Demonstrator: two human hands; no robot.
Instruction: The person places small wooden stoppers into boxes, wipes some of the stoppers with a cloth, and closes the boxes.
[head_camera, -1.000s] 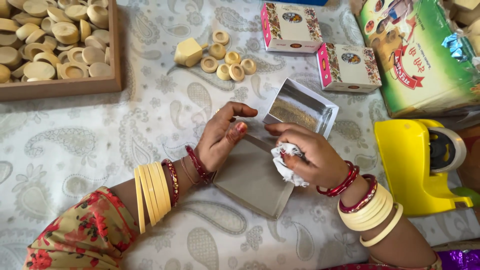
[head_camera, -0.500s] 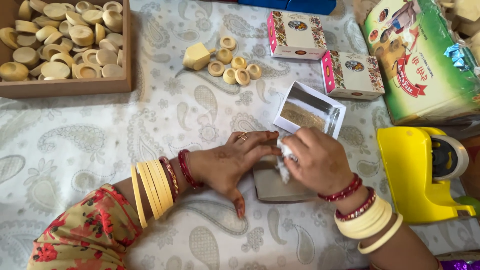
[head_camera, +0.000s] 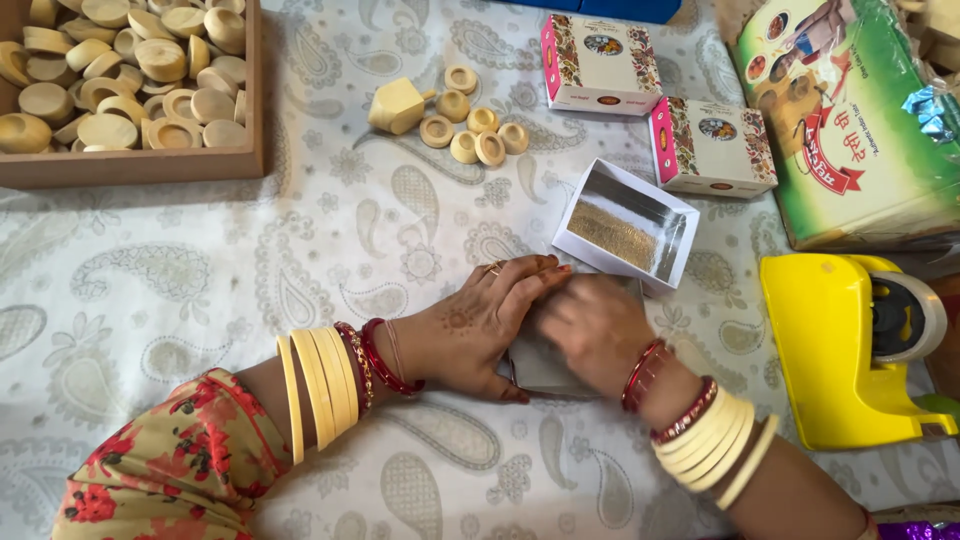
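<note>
- Left hand (head_camera: 480, 325) lies flat, fingers spread, pinning the grey sheet (head_camera: 545, 365) to the table (head_camera: 200, 300).
- Right hand (head_camera: 590, 325), blurred, presses on it too; its grip I cannot tell.
- Open white box (head_camera: 628, 227) sits just beyond, within reach.

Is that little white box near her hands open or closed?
Open. The white box has no lid on, and its silvery inside walls and a layer of fine golden-brown grains at the bottom are in plain sight.
</note>
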